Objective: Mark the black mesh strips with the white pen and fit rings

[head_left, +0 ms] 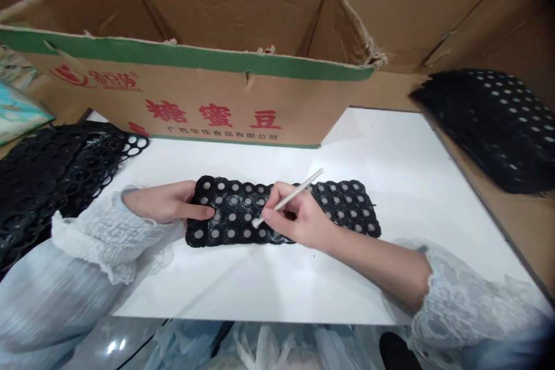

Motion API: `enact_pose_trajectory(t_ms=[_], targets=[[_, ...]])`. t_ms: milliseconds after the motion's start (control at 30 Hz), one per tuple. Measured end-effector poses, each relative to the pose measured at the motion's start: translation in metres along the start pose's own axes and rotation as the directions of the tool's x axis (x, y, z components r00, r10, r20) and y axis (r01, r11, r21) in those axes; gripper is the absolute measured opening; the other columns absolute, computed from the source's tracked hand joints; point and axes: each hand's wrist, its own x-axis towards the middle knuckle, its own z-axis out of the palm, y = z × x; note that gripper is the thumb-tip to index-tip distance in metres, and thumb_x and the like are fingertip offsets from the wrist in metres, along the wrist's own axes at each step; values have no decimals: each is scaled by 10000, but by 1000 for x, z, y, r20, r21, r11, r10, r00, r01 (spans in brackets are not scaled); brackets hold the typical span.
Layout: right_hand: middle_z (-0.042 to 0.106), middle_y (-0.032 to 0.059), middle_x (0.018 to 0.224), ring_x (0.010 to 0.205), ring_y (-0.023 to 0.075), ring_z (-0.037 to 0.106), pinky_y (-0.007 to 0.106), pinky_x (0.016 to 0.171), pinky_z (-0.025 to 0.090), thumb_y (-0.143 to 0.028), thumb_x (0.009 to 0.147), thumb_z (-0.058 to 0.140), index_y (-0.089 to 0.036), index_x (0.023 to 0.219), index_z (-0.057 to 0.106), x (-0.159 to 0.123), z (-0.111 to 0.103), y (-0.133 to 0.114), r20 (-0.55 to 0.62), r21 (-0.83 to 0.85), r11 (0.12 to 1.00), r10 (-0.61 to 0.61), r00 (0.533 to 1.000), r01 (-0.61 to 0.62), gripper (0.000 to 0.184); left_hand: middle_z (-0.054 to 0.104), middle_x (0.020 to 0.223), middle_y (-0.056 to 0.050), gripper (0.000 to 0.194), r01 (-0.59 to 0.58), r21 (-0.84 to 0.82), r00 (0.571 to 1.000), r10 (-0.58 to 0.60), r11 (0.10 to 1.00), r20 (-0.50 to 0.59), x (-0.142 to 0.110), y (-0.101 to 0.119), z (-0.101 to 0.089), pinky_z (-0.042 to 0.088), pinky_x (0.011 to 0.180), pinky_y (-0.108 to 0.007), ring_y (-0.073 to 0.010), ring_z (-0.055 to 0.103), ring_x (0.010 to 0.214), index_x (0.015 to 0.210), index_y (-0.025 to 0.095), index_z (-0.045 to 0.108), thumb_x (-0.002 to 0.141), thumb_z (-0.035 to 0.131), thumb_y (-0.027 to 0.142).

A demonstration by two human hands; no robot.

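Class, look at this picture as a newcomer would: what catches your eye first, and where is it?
At the centre of the white board lies a black perforated sheet. The left hand presses its left end while the right hand holds a thin white stick on it. Behind stands a big cardboard box with red lettering.

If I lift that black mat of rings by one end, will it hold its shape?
Probably not: the black mat is an open lattice, so it likely droops. The left hand pinning one end suggests it slides easily on the smooth white table.
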Motion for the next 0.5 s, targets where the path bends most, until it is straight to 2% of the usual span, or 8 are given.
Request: enact_pose_trajectory(t_ms=[100, 233, 367, 433, 500], targets=[[429, -61, 511, 434, 36, 343, 169, 403, 285, -272, 742, 562, -166, 663, 430, -1, 1, 3, 26, -86, 996, -20, 999, 22, 187, 649, 742, -50, 217, 101, -86, 990, -92, 991, 102, 1, -2, -2, 452, 549, -235, -175, 589, 678, 823, 116, 583, 730, 566, 312], [445, -57, 532, 443, 39, 342, 170, 411, 293, -280, 750, 549, -173, 678, 408, 0, 1, 4, 0, -138, 990, -32, 999, 32, 191, 657, 780, -32, 186, 111, -186, 988, -88, 976, 129, 0, -1, -4, 459, 605, -230, -170, 595, 731, 852, 134, 595, 715, 593, 259], [495, -38, 562, 442, 31, 372, 157, 414, 310, -284, 755, 544, -159, 664, 438, -1, 2, 4, 56, -231, 967, -98, 994, 109, 187, 663, 787, -27, 182, 113, -248, 986, -79, 962, 144, -3, 4, -2, 461, 646, -224, -149, 588, 731, 881, 110, 602, 721, 574, 192], [514, -41, 559, 433, 26, 388, 153, 427, 317, -275, 750, 546, -157, 670, 456, -4, 3, 4, 117, -334, 926, -144, 983, 175, 169, 665, 809, -24, 168, 88, -254, 989, -53, 963, 140, -4, 6, -2, 459, 681, -214, -132, 579, 747, 882, 96, 602, 737, 547, 162], [505, -53, 532, 432, 32, 399, 162, 442, 312, -268, 748, 542, -161, 693, 468, -7, 3, 5, 202, -462, 845, -194, 960, 268, 142, 666, 820, -23, 156, 60, -250, 990, -25, 966, 142, -4, 6, -3, 458, 706, -210, -123, 574, 758, 871, 87, 603, 746, 531, 144]])
